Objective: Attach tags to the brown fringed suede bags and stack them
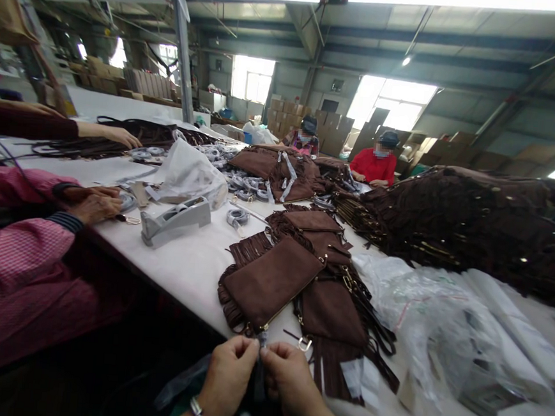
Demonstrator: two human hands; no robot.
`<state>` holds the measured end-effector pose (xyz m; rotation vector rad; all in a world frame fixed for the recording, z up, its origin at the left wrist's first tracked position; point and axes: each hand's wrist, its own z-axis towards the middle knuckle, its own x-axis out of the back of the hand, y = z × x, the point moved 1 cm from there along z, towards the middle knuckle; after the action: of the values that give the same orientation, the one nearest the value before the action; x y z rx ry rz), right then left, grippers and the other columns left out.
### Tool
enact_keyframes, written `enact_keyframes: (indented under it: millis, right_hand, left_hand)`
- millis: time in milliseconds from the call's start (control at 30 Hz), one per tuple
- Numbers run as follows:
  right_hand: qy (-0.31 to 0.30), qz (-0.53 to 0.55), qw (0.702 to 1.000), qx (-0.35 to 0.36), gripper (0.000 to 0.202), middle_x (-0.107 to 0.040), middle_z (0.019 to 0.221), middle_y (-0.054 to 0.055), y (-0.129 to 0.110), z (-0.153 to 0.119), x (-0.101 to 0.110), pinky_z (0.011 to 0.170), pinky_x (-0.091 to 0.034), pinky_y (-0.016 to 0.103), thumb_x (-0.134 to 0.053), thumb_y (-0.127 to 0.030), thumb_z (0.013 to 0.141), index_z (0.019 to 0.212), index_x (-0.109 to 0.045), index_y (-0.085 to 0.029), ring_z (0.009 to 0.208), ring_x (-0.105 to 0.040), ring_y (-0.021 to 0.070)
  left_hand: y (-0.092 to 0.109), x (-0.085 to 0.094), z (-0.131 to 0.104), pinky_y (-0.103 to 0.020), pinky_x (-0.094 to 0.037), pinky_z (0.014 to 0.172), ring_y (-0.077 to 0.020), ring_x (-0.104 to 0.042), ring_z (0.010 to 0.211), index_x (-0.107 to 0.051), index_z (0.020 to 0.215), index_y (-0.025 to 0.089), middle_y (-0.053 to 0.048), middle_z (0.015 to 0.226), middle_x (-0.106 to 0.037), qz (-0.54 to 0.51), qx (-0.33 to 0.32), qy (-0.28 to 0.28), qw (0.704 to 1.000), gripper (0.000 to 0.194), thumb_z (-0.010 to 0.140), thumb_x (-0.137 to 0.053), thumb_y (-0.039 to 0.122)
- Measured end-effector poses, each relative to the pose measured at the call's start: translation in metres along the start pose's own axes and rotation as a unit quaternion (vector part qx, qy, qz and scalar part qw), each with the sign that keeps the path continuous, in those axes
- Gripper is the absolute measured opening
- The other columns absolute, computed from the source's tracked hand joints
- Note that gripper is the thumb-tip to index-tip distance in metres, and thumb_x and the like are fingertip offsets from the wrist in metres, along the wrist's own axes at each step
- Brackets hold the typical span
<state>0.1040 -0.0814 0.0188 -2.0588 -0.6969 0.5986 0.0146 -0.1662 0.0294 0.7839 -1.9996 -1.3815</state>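
My left hand [230, 372] and my right hand [292, 377] are close together at the table's front edge. Thumb and fingers of both are pinched on a thin greyish plastic wrapping [262, 340], at the zipper end of a brown fringed bag [272, 281]. Whether a strap lies inside the wrapping I cannot tell. This bag lies flat, partly over another brown bag [334, 315] with long fringe. Just right of my fingers is a gold metal buckle [304, 344]. A bracelet sits on my left wrist.
A grey tape dispenser [175, 220] and a coiled wrapped strap [237, 216] stand farther back. Crumpled clear plastic [423, 309] lies at right, before a big heap of brown bags [450, 215]. At left, a co-worker's hands [96, 205] hold a coil; others sit across the table.
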Motion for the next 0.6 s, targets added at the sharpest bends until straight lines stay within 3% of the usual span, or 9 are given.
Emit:
enact_keyframes:
  millis: [100,200,333,433,600]
  right_hand:
    - [0.033,-0.083,0.993,0.071,0.033,-0.045,0.046,-0.005,0.002,0.005,0.000,0.043,-0.027,0.022,-0.066,-0.047,0.066,0.062,-0.053,-0.018,0.043,-0.037,0.0087]
    - [0.101,-0.212,0.958,0.164,0.022,-0.052,0.055,-0.001,0.000,0.004,-0.001,0.054,-0.033,0.026,-0.062,-0.031,0.073,0.057,-0.056,-0.017,0.057,-0.046,0.0134]
    - [0.156,-0.294,0.913,0.236,0.011,-0.059,0.067,0.003,-0.003,-0.006,-0.004,0.064,-0.036,0.029,-0.058,-0.016,0.075,0.065,-0.063,-0.018,0.067,-0.051,0.0177]
    - [0.125,-0.298,0.906,0.273,0.016,-0.062,0.076,0.005,-0.001,-0.015,-0.004,0.069,-0.039,0.029,-0.054,-0.010,0.075,0.078,-0.068,-0.019,0.073,-0.055,0.0193]
    - [0.072,-0.268,0.919,0.281,0.027,-0.066,0.084,0.007,0.003,-0.018,-0.002,0.077,-0.043,0.031,-0.051,-0.010,0.077,0.092,-0.071,-0.019,0.082,-0.059,0.0222]
  left_hand:
    - [-0.002,0.000,0.002,-0.026,-0.044,0.056,-0.0171,-0.056,0.061,-0.067,0.071,0.015,-0.004,0.064,-0.065,0.037,-0.013,-0.003,0.999,0.035,0.076,-0.057,0.048]
    - [0.003,-0.001,0.001,-0.028,-0.047,0.064,-0.0204,-0.061,0.069,-0.069,0.076,0.015,-0.006,0.070,-0.068,0.082,-0.038,-0.017,0.996,0.034,0.081,-0.053,0.044]
    - [0.012,-0.002,-0.005,-0.030,-0.049,0.077,-0.0210,-0.064,0.082,-0.071,0.087,0.016,-0.009,0.086,-0.070,0.186,-0.155,-0.039,0.969,0.033,0.090,-0.043,0.035]
    - [0.014,0.002,-0.009,-0.032,-0.050,0.084,-0.0221,-0.065,0.090,-0.069,0.100,0.014,-0.013,0.095,-0.068,0.312,-0.252,-0.043,0.915,0.034,0.091,-0.037,0.024]
    - [0.011,0.002,-0.011,-0.032,-0.053,0.078,-0.0228,-0.066,0.086,-0.064,0.113,0.015,-0.013,0.099,-0.068,0.519,-0.333,-0.045,0.786,0.037,0.084,-0.041,0.009]
